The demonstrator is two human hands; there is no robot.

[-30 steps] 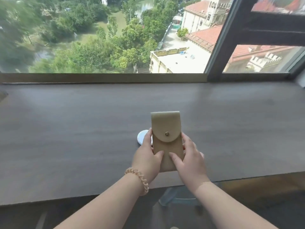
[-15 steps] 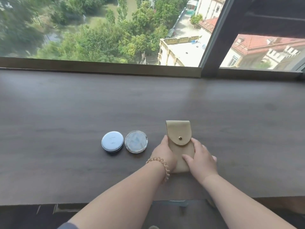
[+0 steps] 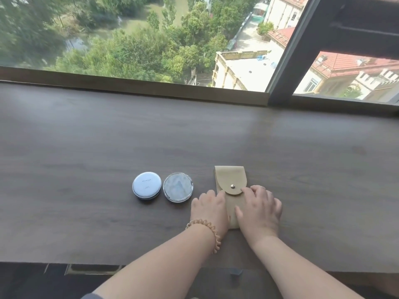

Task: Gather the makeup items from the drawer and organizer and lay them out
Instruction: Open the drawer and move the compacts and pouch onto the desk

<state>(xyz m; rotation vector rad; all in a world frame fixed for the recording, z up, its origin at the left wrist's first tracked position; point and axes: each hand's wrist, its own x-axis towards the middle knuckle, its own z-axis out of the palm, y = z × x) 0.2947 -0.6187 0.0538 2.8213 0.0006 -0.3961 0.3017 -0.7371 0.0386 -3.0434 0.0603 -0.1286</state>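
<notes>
The tan pouch (image 3: 230,179) lies flat on the surface, nearer its front edge than its back edge and a little right of the middle, with the snapped flap end pointing toward the window. The right hand (image 3: 260,209) rests on the pouch's right side, fingers spread and fairly straight, thumb laid across the body below the flap, pressing rather than clasping. The left hand (image 3: 208,209), with a coiled band (image 3: 212,230) at the wrist, sits against the pouch's left edge with its fingers bent down; whether they pinch the fabric or only touch it cannot be told. The step in hand looks like setting the pouch into the row, so the next move probably calls for lifting both hands clear without dragging the soft pouch askew, then going back for another item. To the pouch's left, along the same line parallel to the front edge, a clear-lidded round case (image 3: 178,187) lies near it, and a pale blue compact (image 3: 146,185) lies just beside that on the far side. The dark wood-grain surface (image 3: 216,130) runs wide to both sides and back to a window (image 3: 151,39) over trees and rooftops; below the front edge a recessed drawer front (image 3: 92,269) shows.
</notes>
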